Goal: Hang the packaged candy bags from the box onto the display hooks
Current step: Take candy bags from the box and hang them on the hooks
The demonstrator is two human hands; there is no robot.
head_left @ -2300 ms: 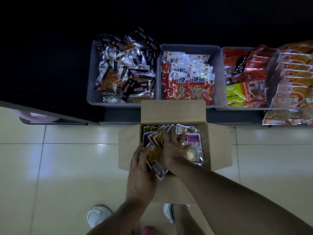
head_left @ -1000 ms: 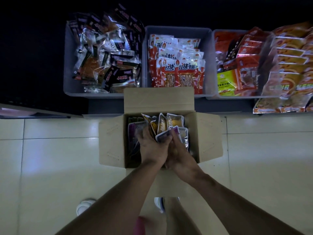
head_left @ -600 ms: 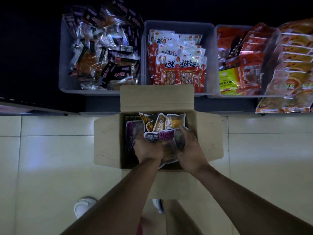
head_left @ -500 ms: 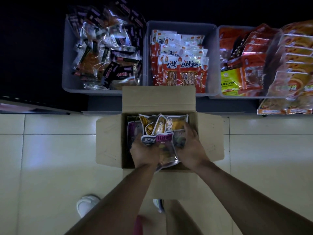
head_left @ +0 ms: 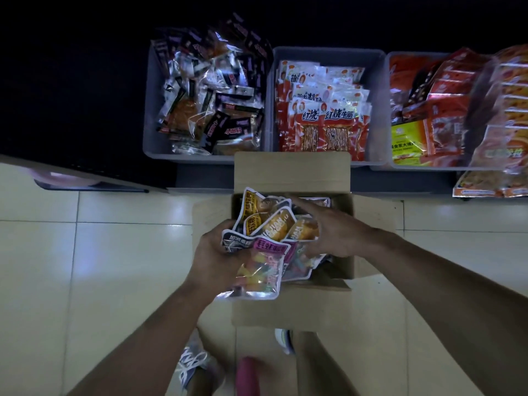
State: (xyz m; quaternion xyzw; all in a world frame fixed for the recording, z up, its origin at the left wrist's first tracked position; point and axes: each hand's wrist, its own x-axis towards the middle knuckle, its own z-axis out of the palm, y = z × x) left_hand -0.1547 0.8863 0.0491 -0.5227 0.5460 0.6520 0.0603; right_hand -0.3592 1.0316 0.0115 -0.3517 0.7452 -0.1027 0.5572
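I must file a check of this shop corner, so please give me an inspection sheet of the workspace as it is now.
Surface: pale tiled floor, glossy, with light glare.
Job's things: open cardboard box on the floor; a fanned bunch of candy bags held above it; more bags lie inside.
Display hooks: nothing seen.
Clutter: three grey bins of snack packets behind the box; more orange packets at far right.
Grippers: left hand grips the bunch; right hand rests curled fingers on its right side.
Cables: nothing seen.
Surroundings: dark above the bins; the person's shoes below.
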